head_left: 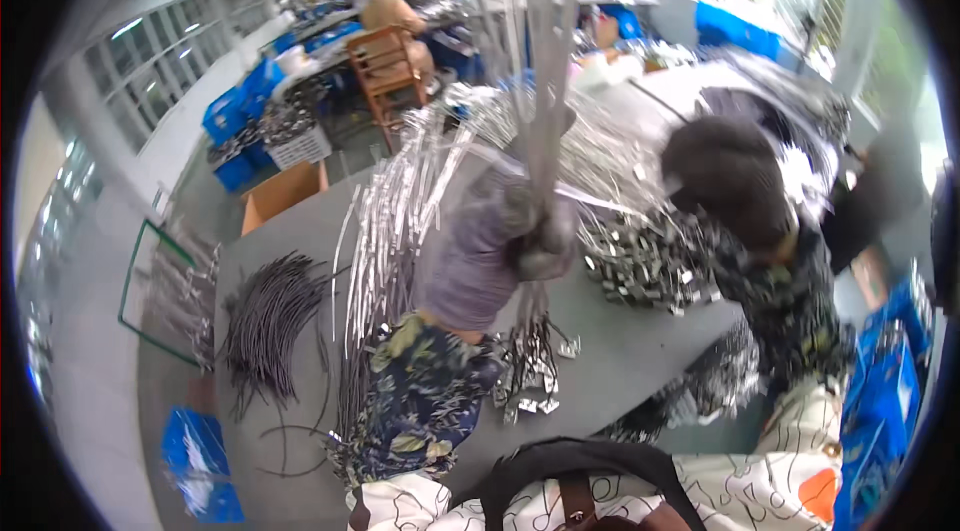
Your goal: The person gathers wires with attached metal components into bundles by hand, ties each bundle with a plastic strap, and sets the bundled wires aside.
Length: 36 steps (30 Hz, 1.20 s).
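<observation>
A person stands at a grey work table [300,231], seen from a head camera looking down. The left hand [535,231], in a grey glove, is raised with its fingers wrapped tight around a bundle of thin silvery cables [545,51]. Above the fingers the bundle rises straight up out of view; below them its metal end fittings [530,371] dangle over the table. The right hand [725,181], in a dark glove, is motion-blurred beside the bundle; whether its fingers are spread or closed cannot be told.

Left of the gripping fingers a long fan of silver cables [390,221] lies on the table, and farther left a heap of dark cables [265,321]. Right of the fingers sits a pile of small metal parts [640,266]. Judging by these heaps, much stock is laid out and only one bundle is in hand, so plenty seems left.
</observation>
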Tool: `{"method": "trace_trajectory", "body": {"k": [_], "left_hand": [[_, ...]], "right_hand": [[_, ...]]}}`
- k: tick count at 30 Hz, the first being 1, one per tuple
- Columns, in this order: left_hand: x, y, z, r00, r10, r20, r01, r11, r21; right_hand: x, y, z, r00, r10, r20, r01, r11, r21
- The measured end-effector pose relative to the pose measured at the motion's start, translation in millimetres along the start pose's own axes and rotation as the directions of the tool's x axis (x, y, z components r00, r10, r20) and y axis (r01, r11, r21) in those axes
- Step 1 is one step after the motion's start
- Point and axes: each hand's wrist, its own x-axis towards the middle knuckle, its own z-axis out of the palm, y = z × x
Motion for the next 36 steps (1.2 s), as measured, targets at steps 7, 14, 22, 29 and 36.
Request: {"method": "trace_trajectory", "body": {"k": [7,14,22,29,36], "left_hand": [[-13,-5,6,0.898,0.348,-0.268,-0.215,0.881,0.422],[-31,-11,26,0.795,0.378,-0.475,-0.334,0.926,0.179],[-51,19,48,0.892,0.319,-0.321,-0.220,0.926,0.306],[-42,6,49,0.964,0.131,-0.233,-0.075,0.969,0.236],[-48,15,32,0.823,0.135,-0.552,-0.130,0.990,0.048]], "right_hand": [[27,-59,25,0.994,-0.075,-0.074,0.104,0.595,0.797],[75,-123,84,0.830,-0.322,0.455,0.207,0.936,0.285],[63,-17,68,0.995,0.083,0.063,-0.098,0.946,0.310],[98,-11,69,0.964,-0.257,0.074,0.261,0.964,-0.044],[62,-45,59,0.996,-0.077,-0.045,0.086,0.968,0.235]]}}
